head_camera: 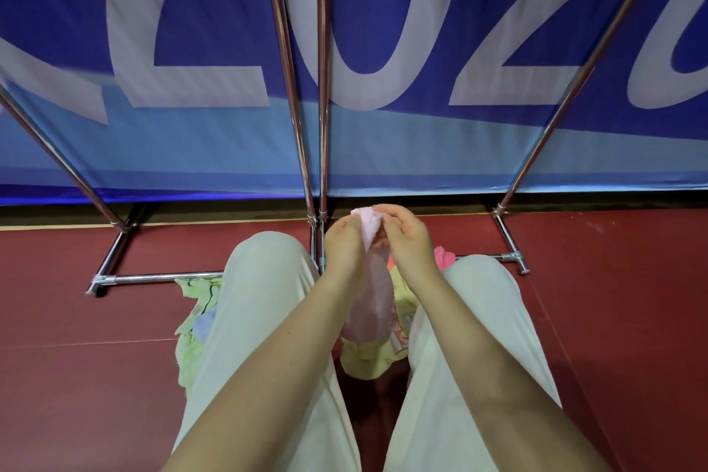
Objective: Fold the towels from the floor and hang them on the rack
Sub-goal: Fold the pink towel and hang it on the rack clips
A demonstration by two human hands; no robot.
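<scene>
A pale pink towel (pixel 371 299) hangs between my knees, held up by its top edge. My left hand (pixel 344 241) and my right hand (pixel 406 238) both pinch that top edge close together, fingers curled round the cloth. Below it on the red floor lies a pile of towels: a yellow one (pixel 367 360), a light green one (pixel 191 341) by my left leg and a bright pink one (pixel 444 257) behind my right knee. The chrome rack (pixel 322 88) stands just beyond my hands, its poles rising up and outward.
A blue banner (pixel 191 50) with large white letters hangs behind the rack. The rack's chrome base bars (pixel 161 277) rest on the red floor on either side of my cream-trousered legs (pixel 260 318). Bare floor spreads left and right.
</scene>
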